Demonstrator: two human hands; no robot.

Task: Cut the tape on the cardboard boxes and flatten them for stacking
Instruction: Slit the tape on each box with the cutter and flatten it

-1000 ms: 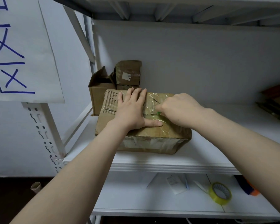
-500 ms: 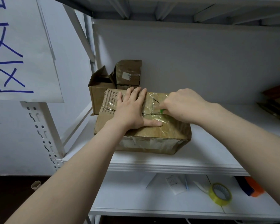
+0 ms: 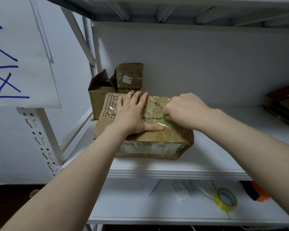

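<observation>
On the shelf (image 3: 215,155): box (image 3: 167,136) is being pressed by flat left hand (image 3: 132,117).
Right hand (image 3: 185,110): green cutter (image 3: 164,116), seemingly, is being pinched.
Risk: thumb (image 3: 154,128) is being exposed to blade slips.

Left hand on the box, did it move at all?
No. The left hand stays flat on the same spot of the cardboard box, fingertips at its far edge.

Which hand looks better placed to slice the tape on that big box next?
The right hand. It grips a small green tool at the taped seam on top of the box. The left hand lies flat on the box top, steadying it, and holds no tool.
</observation>
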